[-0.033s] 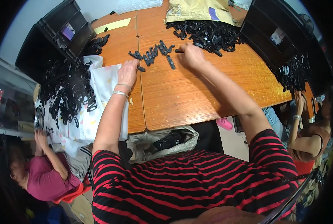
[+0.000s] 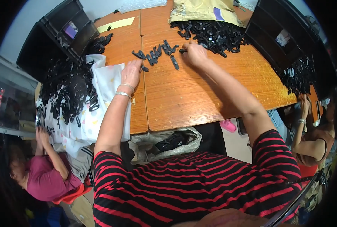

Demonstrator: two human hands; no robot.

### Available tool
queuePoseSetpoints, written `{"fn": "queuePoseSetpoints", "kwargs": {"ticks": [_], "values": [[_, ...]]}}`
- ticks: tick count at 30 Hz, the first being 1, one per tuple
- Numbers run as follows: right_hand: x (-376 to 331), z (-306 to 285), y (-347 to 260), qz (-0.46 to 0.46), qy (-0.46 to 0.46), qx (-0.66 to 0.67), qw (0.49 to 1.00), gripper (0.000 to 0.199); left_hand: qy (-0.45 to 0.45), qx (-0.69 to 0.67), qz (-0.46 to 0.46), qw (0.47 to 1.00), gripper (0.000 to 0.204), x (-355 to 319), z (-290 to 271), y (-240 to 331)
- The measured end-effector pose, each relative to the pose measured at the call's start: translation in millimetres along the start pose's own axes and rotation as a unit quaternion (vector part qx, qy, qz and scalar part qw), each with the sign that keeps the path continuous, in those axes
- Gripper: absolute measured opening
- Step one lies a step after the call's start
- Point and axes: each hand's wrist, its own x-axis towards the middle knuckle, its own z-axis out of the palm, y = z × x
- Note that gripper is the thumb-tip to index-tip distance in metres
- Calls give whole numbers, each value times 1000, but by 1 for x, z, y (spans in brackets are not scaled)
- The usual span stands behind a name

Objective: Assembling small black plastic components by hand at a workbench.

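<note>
My left hand (image 2: 132, 73) is at the left side of the table, its fingers closed round a small black plastic piece (image 2: 144, 69) that sticks out by the fingertips. Further right, my right hand (image 2: 195, 54) pinches another elongated black plastic piece (image 2: 183, 50). Between the two hands lies a loose row of similar black pieces (image 2: 152, 57), with a single one (image 2: 174, 62) nearer to me. Their exact kind is too small to make out.
A large heap of black pieces (image 2: 217, 39) spills beside a yellowish sack (image 2: 202, 11). Black crates (image 2: 282, 34) stand at both sides. More pieces lie on a white patterned sheet (image 2: 107, 81) at left. Co-workers sit left and right. An open sack (image 2: 191, 145) is below the table edge.
</note>
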Motion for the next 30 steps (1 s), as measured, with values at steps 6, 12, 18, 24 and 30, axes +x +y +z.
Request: {"fn": "queuePoseSetpoints", "kwargs": {"ticks": [6,12,18,24,30], "values": [[18,20,-2,23,-76,-29,996,25,-12,-20,-16,1000,16,-5,-4,0],[-15,15,3,-44,-84,-30,995,20,-28,-3,20,999,19,-9,-13,11],[-65,-11,0,-107,-37,8,994,15,21,-101,-27,994,24,-25,-8,26],[-88,-29,5,7,-87,-56,995,21,-32,-584,-301,753,19,-51,-6,59],[-108,-56,-54,69,-87,184,977,26,-2,-600,-275,751,21,-73,-27,110]]}}
